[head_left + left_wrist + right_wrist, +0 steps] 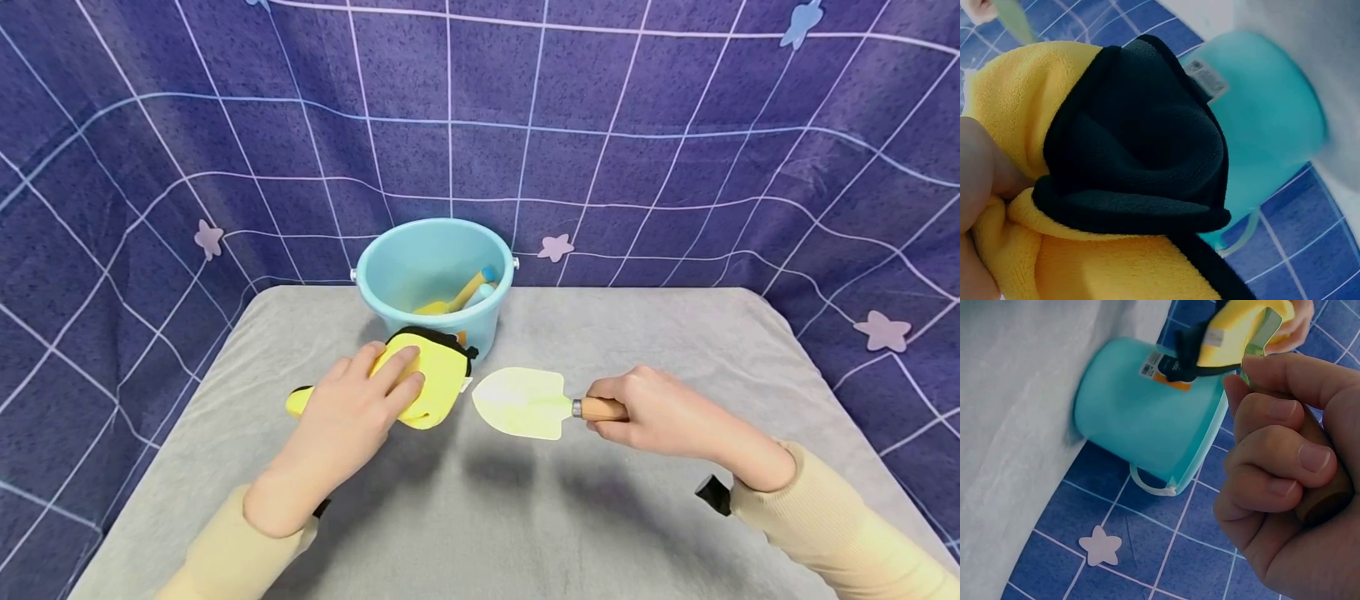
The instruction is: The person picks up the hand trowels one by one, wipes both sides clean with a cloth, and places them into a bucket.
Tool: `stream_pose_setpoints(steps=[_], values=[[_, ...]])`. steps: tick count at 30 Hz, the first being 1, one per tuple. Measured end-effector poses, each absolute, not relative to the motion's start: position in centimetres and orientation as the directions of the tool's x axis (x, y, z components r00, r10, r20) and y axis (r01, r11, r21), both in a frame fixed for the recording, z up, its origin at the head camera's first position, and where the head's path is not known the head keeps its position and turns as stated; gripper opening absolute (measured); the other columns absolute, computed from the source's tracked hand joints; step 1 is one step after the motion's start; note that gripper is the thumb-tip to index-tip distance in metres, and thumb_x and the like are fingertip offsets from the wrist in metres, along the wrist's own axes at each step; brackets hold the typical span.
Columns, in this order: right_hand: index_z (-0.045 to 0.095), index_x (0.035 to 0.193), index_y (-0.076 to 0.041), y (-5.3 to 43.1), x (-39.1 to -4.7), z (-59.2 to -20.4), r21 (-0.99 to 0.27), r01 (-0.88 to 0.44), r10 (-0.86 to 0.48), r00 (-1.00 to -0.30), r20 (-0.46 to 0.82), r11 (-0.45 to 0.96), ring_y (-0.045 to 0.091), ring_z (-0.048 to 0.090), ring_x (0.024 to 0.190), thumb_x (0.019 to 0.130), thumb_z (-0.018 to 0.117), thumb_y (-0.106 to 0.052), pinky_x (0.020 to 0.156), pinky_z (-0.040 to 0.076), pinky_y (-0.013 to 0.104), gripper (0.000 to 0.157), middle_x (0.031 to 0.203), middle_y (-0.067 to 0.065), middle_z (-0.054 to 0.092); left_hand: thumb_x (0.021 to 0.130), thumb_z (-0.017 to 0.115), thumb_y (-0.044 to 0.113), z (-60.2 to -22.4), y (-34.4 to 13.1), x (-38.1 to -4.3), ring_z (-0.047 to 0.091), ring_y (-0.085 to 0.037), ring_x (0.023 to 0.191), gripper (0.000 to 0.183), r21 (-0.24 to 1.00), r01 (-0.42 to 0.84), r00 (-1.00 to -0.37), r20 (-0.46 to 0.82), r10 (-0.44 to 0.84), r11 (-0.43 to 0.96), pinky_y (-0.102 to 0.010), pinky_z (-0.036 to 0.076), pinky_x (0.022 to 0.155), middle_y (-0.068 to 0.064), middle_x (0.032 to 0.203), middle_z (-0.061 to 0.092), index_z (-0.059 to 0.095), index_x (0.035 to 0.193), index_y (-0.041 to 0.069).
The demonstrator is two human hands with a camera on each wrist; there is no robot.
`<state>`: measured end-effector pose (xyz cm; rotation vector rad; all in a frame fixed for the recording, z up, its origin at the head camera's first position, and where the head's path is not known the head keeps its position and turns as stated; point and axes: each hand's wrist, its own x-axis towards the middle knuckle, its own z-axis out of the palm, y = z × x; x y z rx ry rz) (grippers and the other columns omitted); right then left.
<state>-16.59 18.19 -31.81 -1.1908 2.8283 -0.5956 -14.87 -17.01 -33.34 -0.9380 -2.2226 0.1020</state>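
Note:
In the head view my left hand (352, 417) grips a bunched yellow cloth (438, 379) with black edging, held above the table in front of the bucket. The left wrist view shows the cloth's dark reverse side (1141, 144), a small white label and folds pinched by the fingers. My right hand (652, 412) holds a garden trowel by its wooden handle (602, 409), fingers curled round it. Its pale green blade (521, 404) points left, its tip close to the cloth. In the right wrist view the blade is mostly hidden behind the fingers.
A light blue bucket (487, 329) stands at the back of the grey-covered table (637, 333). Inside it are a yellow tool (467, 293) with a blue end and a pale blue handle end (482, 293). A purple gridded curtain (600, 150) with star shapes surrounds the table.

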Motion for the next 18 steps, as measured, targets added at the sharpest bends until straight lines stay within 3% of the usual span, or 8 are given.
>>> stream_pose_setpoints(steps=[9,18], values=[[0.042,0.064,-0.026,18.2,-16.7,-32.0,-0.357,-0.688,-0.695,-0.707,0.132,0.632,-0.006,0.028,0.051,0.08,0.066,-0.014,0.046,0.026,0.014,0.031,0.058,-0.019,0.023,0.087,0.04,-0.001,-31.5,-15.5,-14.5,0.056,-0.042,0.09,0.025,-0.33,0.564,-0.274,0.791,0.548,0.757,-0.041,0.037,0.046,-0.013,0.111,0.063,0.063,0.095,0.006],[0.043,0.065,-0.027,18.0,-16.8,-32.2,-0.378,-0.671,-0.686,-0.718,0.116,0.638,-0.006,0.03,0.051,0.081,0.066,-0.015,0.046,0.027,0.014,0.03,0.058,-0.02,0.026,0.086,0.044,-0.003,-30.3,-13.3,-14.8,0.057,-0.037,0.088,0.023,-0.416,0.58,-0.163,0.783,0.6,0.7,-0.036,0.035,0.047,-0.01,0.108,0.066,0.065,0.093,0.007]])
